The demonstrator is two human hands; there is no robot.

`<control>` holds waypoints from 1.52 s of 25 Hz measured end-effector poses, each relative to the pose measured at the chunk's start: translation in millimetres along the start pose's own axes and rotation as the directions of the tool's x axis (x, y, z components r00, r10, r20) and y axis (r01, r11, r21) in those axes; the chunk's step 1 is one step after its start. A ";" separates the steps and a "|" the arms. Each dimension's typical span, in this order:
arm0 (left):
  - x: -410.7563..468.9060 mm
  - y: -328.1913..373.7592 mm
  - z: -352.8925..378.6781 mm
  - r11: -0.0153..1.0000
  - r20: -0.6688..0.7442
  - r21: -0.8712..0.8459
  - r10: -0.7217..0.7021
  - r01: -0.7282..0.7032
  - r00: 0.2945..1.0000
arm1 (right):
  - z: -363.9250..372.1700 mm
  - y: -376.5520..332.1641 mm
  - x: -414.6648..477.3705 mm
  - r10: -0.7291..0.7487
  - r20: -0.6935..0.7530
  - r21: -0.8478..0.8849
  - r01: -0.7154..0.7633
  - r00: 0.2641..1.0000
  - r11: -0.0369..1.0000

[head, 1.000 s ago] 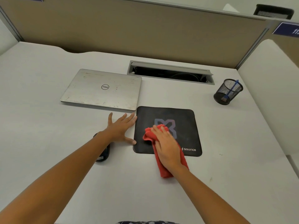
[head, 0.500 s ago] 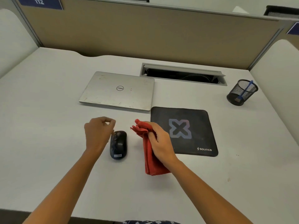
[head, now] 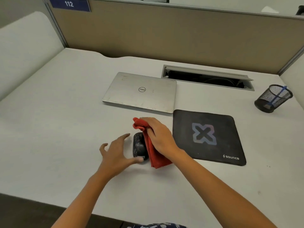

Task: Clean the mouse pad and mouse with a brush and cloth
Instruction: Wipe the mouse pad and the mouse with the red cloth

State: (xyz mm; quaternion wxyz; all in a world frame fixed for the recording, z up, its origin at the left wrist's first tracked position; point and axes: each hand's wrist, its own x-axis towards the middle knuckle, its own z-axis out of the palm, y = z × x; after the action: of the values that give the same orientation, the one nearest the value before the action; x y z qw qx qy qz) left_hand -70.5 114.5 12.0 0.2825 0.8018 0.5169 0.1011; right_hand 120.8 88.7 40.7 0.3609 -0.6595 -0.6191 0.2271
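Note:
A black mouse [head: 139, 146] lies on the white desk [head: 65, 129], left of the black mouse pad [head: 209, 137] with an X logo. My right hand [head: 160, 137] grips a folded red cloth [head: 153, 155] that hangs against the mouse's right side. My left hand [head: 117, 153] is spread open at the mouse's left, thumb touching its near end, fingers apart. A blue-handled brush [head: 278, 96] stands in a mesh cup at the far right.
A closed silver laptop [head: 141, 92] lies behind the mouse. A cable slot [head: 209, 77] is cut into the desk further back. The black mesh cup [head: 272, 98] stands at the right edge. Beige partition walls enclose the desk.
My right hand carried the red cloth off the mouse pad leftward to the mouse. My left hand left the pad's edge, opened and came up against the mouse.

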 end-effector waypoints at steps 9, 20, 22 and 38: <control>2.8 -6.7 21.0 0.997 -0.170 0.011 0.076 -0.076 0.983 | 28.1 12.5 -3.2 -0.110 0.207 -0.157 0.144 0.972 0.977; 5.9 -9.3 18.8 0.994 -0.189 0.072 0.098 -0.086 0.977 | 34.7 17.5 -25.5 -0.287 0.207 -0.014 0.296 0.935 0.955; 6.3 -9.7 19.1 0.993 -0.184 0.077 0.105 -0.092 0.977 | 32.4 16.8 -26.7 -0.301 0.217 0.010 0.307 0.928 0.952; -3.8 -4.8 26.4 0.993 -0.140 0.074 0.106 -0.096 0.984 | 8.9 9.5 -47.3 0.198 -0.138 0.672 -0.054 0.970 0.738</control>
State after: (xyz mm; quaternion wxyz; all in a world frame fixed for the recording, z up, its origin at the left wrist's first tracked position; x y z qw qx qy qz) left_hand -63.9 103.4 -11.8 0.2119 0.8266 0.4977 0.1555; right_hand 114.2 44.3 20.9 0.6157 -0.5479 -0.4120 0.3886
